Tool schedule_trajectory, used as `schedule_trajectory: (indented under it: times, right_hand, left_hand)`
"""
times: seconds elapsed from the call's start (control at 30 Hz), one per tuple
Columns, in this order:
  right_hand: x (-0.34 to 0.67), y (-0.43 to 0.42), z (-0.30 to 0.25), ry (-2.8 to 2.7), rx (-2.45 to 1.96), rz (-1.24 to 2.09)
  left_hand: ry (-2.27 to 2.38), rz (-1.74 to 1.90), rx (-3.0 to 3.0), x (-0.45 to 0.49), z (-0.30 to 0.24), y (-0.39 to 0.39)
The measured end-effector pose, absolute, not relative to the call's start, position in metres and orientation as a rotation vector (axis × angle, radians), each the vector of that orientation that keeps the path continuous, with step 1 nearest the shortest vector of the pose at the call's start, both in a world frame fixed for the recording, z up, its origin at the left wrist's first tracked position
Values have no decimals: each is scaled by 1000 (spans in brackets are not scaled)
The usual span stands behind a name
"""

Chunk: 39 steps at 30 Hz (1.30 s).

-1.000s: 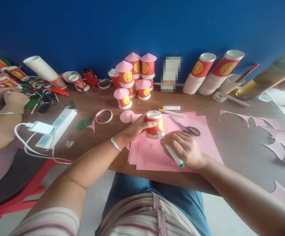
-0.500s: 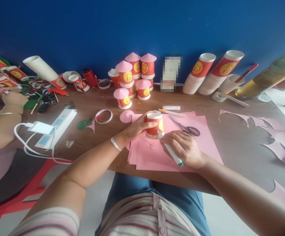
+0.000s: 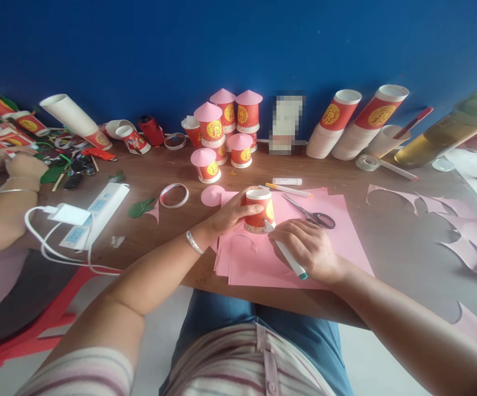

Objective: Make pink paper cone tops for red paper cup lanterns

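At worktop (image 3: 148,170) centre, head view: left hand (image 3: 228,213) has its fingers wrapped round a red paper cup (image 3: 258,212), which looks to be mouth-down on the pink paper (image 3: 341,236). Right hand (image 3: 310,247) has its fingers closed on a white marker (image 3: 290,257), tip against the cup's bottom rim where it meets the paper. Delta vs a second ago is tiny: marker tail up and left a hair, cup not moved. I'd read that as the line at the rim creeping along, with the cup pinned steady. Scissors (image 3: 310,214), orange pen (image 3: 288,190) and glue stick (image 3: 287,181) lie just beyond. Pink-capped cups (image 3: 222,126) cluster at the back by the blue wall (image 3: 181,44); cup stacks (image 3: 356,121) lean at right. Power strip (image 3: 94,212) and tape ring (image 3: 173,195) sit to the left. Another person's hand (image 3: 22,165) rests far left among scraps. Brown worktop, cluttered.
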State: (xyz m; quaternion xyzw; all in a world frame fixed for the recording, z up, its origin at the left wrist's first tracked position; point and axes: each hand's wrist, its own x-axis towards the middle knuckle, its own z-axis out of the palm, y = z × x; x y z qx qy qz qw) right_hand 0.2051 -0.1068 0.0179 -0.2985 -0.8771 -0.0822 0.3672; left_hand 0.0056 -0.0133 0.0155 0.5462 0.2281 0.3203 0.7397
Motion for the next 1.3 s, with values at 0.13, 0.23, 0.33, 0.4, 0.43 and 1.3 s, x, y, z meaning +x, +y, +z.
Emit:
schedule_trajectory:
  times: [0.13, 0.23, 0.33, 0.4, 0.43, 1.3]
  right_hand:
    - [206, -107, 20, -2258, -760, -208]
    - [205, -107, 21, -2251, -748, -232]
    - [205, -107, 21, -2237, -742, -259]
    - [204, -107, 21, -2238, -736, -263]
    - [204, -108, 21, -2240, -735, -261]
    - [207, -108, 22, -2209, -746, -309]
  left_hand:
    - [505, 723, 1196, 6, 14, -13]
    - [499, 707, 1190, 5, 14, -13]
    - [503, 724, 1175, 5, 15, -13]
    - [508, 736, 1173, 5, 15, -13]
    - [508, 736, 1177, 5, 15, -13]
    - [515, 751, 1090, -2, -1, -4]
